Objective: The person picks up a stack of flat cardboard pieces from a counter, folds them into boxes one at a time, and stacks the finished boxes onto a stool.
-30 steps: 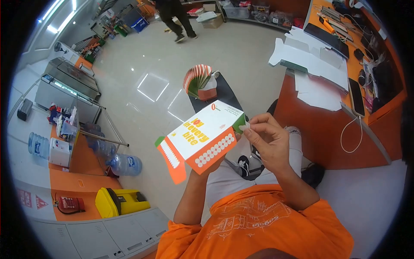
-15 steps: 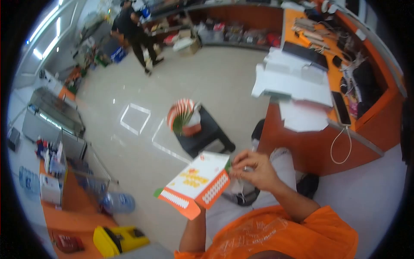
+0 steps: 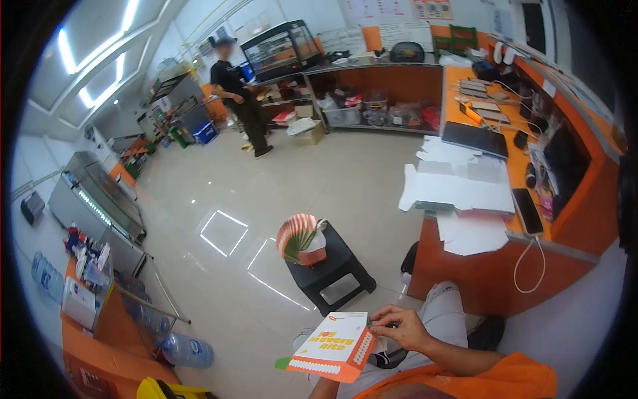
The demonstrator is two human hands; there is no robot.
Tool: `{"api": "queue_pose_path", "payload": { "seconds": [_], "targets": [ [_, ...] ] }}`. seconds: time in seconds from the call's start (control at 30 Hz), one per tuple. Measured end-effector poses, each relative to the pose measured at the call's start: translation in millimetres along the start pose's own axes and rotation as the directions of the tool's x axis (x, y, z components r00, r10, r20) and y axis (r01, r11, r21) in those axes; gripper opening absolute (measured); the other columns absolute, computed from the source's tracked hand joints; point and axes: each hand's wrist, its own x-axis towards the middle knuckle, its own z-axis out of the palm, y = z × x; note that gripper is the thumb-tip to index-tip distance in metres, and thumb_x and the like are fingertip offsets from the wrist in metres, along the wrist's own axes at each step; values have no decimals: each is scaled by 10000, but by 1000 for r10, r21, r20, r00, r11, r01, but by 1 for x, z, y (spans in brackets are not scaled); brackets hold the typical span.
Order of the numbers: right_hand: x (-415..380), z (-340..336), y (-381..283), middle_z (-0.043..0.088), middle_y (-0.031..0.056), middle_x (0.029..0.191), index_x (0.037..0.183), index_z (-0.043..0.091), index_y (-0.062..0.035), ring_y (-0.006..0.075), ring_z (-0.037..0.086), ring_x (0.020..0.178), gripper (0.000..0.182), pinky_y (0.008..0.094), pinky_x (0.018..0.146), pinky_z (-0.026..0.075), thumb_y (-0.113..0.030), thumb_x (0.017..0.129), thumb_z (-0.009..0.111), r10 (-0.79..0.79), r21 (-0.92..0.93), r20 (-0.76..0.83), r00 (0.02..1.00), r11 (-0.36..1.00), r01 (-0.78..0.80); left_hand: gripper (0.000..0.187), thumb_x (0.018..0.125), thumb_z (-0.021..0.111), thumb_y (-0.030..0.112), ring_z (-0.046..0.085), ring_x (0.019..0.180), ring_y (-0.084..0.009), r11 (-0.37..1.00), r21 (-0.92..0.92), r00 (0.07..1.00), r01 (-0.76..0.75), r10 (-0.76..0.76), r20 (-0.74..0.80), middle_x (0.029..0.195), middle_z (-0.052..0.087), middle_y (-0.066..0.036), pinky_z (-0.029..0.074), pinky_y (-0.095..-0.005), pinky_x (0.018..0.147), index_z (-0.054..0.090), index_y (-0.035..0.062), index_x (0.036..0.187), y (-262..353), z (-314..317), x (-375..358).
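Our view has tilted up; the "joy in every bite" carton (image 3: 330,346) sits lower in frame, over the lap; right hand (image 3: 403,328) still pinches its far end; left hand (image 3: 325,388) mostly hidden beneath, grip we cannot tell; glass display case (image 3: 282,50) now visible.

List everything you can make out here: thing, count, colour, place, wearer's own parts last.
Carton: 1, white, orange and green, bottom centre
Stool: 1, black, centre
Fanned bundle: 1, red, white, green, on stool
Desk: 1, orange and brown, right
Sheets: several, white, on desk
Nearest phone: 1, dark, on desk
Display case: 1, black, at back
Water bottles: several, bluish, left
Bin: 1, yellow, bottom left
Person: 1, dark clothes, at back
Shirt: 1, orange, bottom
Left forearm: 1, bare, below carton; hand hidden
Right hand: 1, bare, at carton's edge
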Motion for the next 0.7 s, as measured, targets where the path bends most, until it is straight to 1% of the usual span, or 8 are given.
{"api": "queue_pose_path", "payload": {
  "seconds": [0.27,0.33,0.37,0.4,0.47,0.5,0.57,0.7],
  "targets": [
    [-7,12,25,715,154,1139,1053,746,18,202,692,1069,184,319,910,571,-33,878,771,-150,-105,-58,987,984,144,342,913,737,259,681,1048,-259,989,56,990,-137,138,-3,1189,713,-67,523,-393,870,691,147,1234,-13,31,-13],
    [-7,18,22,740,183,1054,984,739,27,311,735,967,160,382,857,581,-96,883,759,-146,-20,-152,978,989,145,337,912,736,260,683,1043,-260,976,59,976,-208,211,-47,1184,715,-66,523,-392,866,694,150,1228,-17,34,-9],
    [-9,19,22,740,183,1054,984,739,27,311,735,967,160,382,857,581,-96,883,759,-134,-17,-153,979,991,133,285,894,711,334,690,982,-297,957,289,984,-15,-37,173,1100,732,-81,520,-437,821,732,166,1124,15,10,5],
    [-9,19,23,737,188,1053,998,728,27,324,734,958,162,382,841,584,-77,877,748,-200,-150,-154,968,973,177,204,867,732,313,697,900,-327,988,102,994,112,-110,-22,977,749,-85,522,-460,778,758,147,981,31,8,10],
    [-10,22,35,733,193,1053,1013,717,28,337,733,949,168,381,825,587,-59,870,737,-256,-276,-146,956,938,209,205,868,728,305,702,919,-335,985,140,986,-103,119,-116,989,751,-95,525,-465,784,761,144,990,19,27,3],
    [-7,22,49,731,191,1048,1031,706,24,344,731,942,189,379,809,590,-47,858,731,-325,-380,-144,935,890,251,205,868,728,305,702,919,-335,985,141,987,-102,119,-113,989,751,-95,525,-465,784,761,144,990,19,30,-2],
    [-6,23,55,729,190,1042,1050,695,20,351,729,935,214,377,794,593,-36,845,724,-392,-478,-138,910,831,286,340,849,744,232,684,1075,-321,993,41,994,109,-110,22,1143,734,-96,513,-458,935,720,137,1174,36,18,4],
    [-10,29,54,726,182,1058,1074,691,26,353,729,945,265,369,776,597,-46,824,739,-434,-456,-142,890,826,331,375,959,651,302,620,1206,-329,999,-9,999,-48,49,14,1284,680,-111,435,-482,1047,668,141,1298,-6,41,-21]
  ]
}}
